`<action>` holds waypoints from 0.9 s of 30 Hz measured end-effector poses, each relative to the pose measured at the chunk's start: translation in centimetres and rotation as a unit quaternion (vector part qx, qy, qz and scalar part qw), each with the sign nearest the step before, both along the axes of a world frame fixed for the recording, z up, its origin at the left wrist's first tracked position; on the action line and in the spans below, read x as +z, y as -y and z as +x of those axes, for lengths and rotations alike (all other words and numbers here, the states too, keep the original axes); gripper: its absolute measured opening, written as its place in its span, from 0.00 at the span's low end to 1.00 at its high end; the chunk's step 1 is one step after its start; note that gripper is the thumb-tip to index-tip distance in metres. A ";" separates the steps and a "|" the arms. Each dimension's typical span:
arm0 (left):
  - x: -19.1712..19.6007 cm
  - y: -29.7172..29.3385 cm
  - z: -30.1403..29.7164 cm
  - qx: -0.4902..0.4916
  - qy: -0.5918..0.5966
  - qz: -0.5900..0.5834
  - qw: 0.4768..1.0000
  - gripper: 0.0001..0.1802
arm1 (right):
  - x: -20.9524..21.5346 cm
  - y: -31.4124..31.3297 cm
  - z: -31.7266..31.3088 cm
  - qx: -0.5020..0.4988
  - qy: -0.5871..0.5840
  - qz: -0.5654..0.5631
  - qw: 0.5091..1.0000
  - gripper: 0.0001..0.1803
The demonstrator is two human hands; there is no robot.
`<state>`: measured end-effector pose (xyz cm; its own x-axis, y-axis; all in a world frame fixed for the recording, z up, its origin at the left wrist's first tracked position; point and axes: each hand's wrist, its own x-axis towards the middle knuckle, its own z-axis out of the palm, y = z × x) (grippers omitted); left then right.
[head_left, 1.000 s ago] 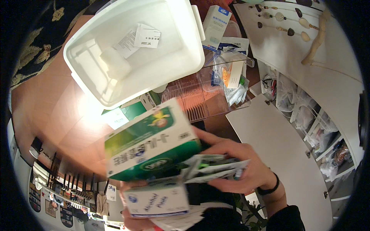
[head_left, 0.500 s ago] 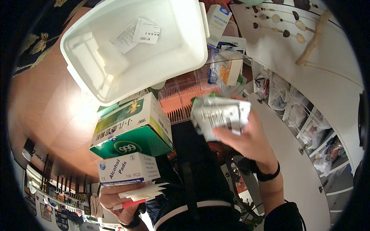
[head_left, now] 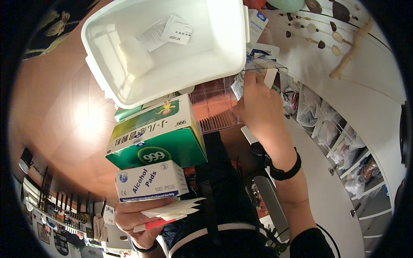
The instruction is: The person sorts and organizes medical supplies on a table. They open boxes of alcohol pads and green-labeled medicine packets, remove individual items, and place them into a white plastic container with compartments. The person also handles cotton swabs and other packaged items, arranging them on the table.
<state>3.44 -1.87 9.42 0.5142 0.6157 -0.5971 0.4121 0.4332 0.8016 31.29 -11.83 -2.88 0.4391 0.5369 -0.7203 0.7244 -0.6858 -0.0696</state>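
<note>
- Box of white cardboard with blue lettering (head_left: 150, 182): gripped at its near edge by the left hand (head_left: 132, 217), along with fanned white paper slips (head_left: 174, 209).
- Large green-and-white cardboard box (head_left: 157, 137): touching the white box's far side.
- Right hand (head_left: 261, 105): at the clear plastic divided organizer (head_left: 211, 101); fingertips hidden, grip cannot be told.
- White rectangular plastic tub (head_left: 206, 64): beyond both boxes.

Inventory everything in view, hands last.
Bin: one, white, top centre
Papers: two, white, inside bin
Small box: one, white and blue, in left hand
Large carton: one, green and white, beside small box
Slips: several, white, in left hand
Tray: one, clear, near right hand
Packets: count unclear, pale, beside right hand
Cabinet: one, white, right
Bags: several, clear, in cabinet
Bead strings: several, brown, upper right
Left hand: one, bare, lower left
Right hand: one, bare, over tray
</note>
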 end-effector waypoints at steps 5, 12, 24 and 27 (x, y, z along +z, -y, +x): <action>-0.1 0.1 0.3 0.012 0.008 -0.003 1.000 0.16 | -1.5 -0.7 0.4 0.032 -0.017 -0.045 0.998 0.23; -0.5 -0.6 0.3 -0.073 0.019 0.053 0.996 0.15 | 3.8 -1.0 -0.9 0.017 0.004 0.062 0.998 0.30; -0.6 -1.0 0.3 -0.051 0.032 0.015 0.998 0.09 | -1.2 -14.2 2.5 0.284 -0.042 0.307 0.907 0.19; -0.7 -1.2 0.1 -0.049 0.035 0.005 0.998 0.07 | -5.3 -15.8 1.3 0.367 -0.013 0.271 0.890 0.22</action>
